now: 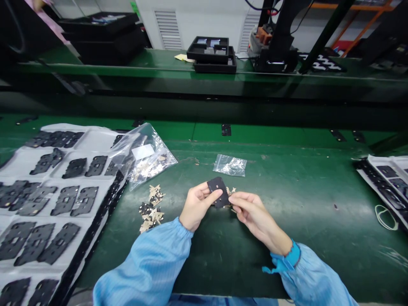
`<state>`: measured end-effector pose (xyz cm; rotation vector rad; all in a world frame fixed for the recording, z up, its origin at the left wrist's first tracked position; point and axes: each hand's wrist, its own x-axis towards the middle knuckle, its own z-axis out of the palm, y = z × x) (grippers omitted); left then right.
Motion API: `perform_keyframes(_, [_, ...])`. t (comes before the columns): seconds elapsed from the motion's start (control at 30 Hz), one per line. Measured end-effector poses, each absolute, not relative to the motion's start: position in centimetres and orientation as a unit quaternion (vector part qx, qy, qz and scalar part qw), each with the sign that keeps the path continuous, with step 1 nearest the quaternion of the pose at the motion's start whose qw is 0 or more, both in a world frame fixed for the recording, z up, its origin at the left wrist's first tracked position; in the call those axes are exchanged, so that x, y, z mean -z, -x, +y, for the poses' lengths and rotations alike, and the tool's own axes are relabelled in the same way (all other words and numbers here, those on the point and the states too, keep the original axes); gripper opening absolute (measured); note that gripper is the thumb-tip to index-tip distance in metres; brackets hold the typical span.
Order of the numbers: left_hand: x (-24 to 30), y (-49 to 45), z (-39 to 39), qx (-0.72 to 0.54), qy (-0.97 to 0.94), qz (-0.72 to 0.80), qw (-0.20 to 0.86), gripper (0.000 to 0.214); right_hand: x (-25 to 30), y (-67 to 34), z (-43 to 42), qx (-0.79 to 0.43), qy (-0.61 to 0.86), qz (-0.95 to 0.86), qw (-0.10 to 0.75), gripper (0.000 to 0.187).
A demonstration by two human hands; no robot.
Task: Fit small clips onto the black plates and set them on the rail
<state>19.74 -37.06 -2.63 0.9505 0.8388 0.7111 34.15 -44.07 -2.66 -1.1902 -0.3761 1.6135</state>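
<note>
While your left hand (197, 207) pinches 1 black plate (218, 192), your right hand (257, 219) closes on its edge; loose tan tabs (151, 208) lie near.

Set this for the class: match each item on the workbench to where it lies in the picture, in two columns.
Items
1. Black flat part
2. Small clear bag
3. Loose tan pieces
4. Larger clear bag

Places
A. Partly over the white tray
B. Pinched in the left hand
C. Scattered on the green mat beside the tray
D. Alone on the mat, farther from the person

Pairs: 1-B, 2-D, 3-C, 4-A
</note>
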Motion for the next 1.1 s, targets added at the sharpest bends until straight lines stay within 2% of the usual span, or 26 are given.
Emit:
perform_keyframes(0.2, [2.7, -19.7, -37.2, -0.328, -0.418, 0.370, 0.762, 0.028, 2.6, -34.6, -44.0, -0.738, 0.440, -0.074, 0.506, 0.012])
perform_keyframes(0.33, [2.3, -19.7, -37.4, -0.329, -0.411, 0.365, 0.768, 0.028, 2.4, -34.6, -44.1, -0.782, 0.390, -0.048, 0.484, 0.020])
perform_keyframes(0.47, [1.9, -19.8, -37.6, -0.344, -0.396, 0.370, 0.767, 0.026, 2.0, -34.2, -44.2, -0.777, 0.356, -0.080, 0.513, 0.020])
perform_keyframes(0.63, [1.6, -20.0, -37.8, -0.381, -0.389, 0.346, 0.765, 0.016, 1.3, -33.2, -44.5, -0.702, 0.397, -0.219, 0.549, 0.026])
perform_keyframes(0.77, [1.4, -19.7, -37.9, -0.391, -0.437, 0.306, 0.750, 0.010, 1.6, -33.2, -44.5, -0.587, 0.484, -0.267, 0.591, 0.018])
perform_keyframes(0.9, [1.4, -19.4, -37.9, -0.408, -0.551, 0.297, 0.664, 0.010, 1.8, -33.8, -44.5, -0.486, 0.534, -0.357, 0.593, 0.013])
perform_keyframes(1.1, [1.5, -19.5, -37.7, -0.398, -0.672, 0.303, 0.546, 0.008, 1.7, -34.1, -44.8, -0.410, 0.557, -0.472, 0.546, 0.013])
